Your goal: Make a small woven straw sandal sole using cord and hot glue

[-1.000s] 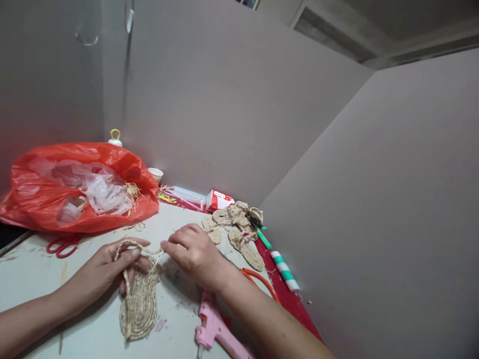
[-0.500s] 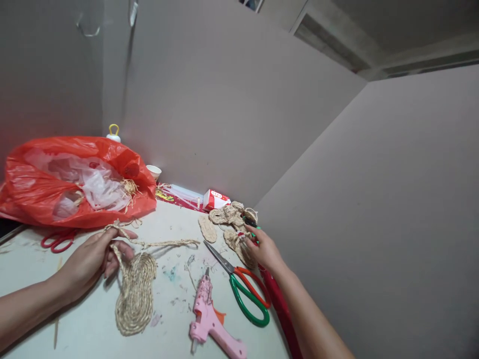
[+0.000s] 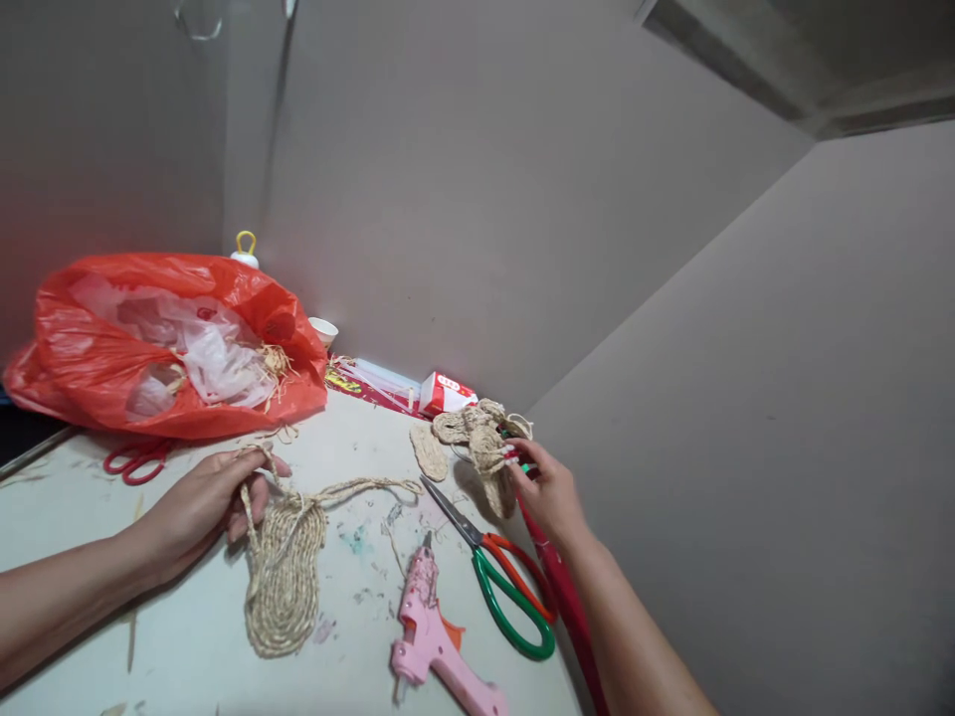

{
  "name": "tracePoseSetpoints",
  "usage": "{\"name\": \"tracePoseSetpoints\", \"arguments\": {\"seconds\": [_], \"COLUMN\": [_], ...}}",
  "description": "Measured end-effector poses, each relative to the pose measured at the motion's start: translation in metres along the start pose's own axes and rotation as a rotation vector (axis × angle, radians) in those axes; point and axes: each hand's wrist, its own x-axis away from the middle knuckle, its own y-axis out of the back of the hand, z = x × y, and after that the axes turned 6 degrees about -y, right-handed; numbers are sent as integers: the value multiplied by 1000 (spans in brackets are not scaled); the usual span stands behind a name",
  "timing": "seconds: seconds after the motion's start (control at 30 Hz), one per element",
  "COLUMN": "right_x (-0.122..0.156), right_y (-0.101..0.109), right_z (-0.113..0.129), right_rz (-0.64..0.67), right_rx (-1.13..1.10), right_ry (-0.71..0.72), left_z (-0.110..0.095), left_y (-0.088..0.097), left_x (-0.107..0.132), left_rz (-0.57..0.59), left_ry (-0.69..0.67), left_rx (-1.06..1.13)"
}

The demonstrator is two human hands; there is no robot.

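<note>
My left hand (image 3: 195, 507) pinches a plaited straw cord (image 3: 258, 452) at the table's left. The cord runs into a coiled straw sole (image 3: 285, 587), which lies beside the fingers, and its loose end stretches toward the scissors. My right hand (image 3: 553, 495) grips a small woven straw sandal (image 3: 488, 462) with a red bit near the fingertips. The sandal is tilted up, its lower end casting a shadow on the table. Behind it lie more straw sandals (image 3: 455, 428), partly hidden, and a flat oval straw sole (image 3: 428, 452).
Green-and-orange-handled scissors (image 3: 514, 587) and a pink glue gun (image 3: 429, 631) lie at the front middle. A red plastic bag (image 3: 171, 418) with straw fills the back left, red-handled scissors (image 3: 138, 462) before it. Along the wall stand a paper cup (image 3: 323, 331) and a red-white box (image 3: 446, 393).
My right hand has raised the straw sandal from the table and tilted it upright. My left hand stays on the cord. The whole view has shifted slightly.
</note>
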Motion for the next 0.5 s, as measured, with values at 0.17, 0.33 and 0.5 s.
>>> {"name": "tracePoseSetpoints", "arguments": {"seconds": [0.17,0.33,0.5], "right_x": [9,21,24], "right_y": [17,21,15], "right_z": [45,83,102], "right_rz": [-258,-306,-240], "right_rx": [-7,42,106], "right_ry": [317,617,785], "left_z": [3,3,-6], "left_y": [-2,-2,-4], "left_x": [-2,-3,-1], "left_rz": [29,39,24], "left_ry": [-12,-3,-8], "left_rx": [-37,-23,18]}}
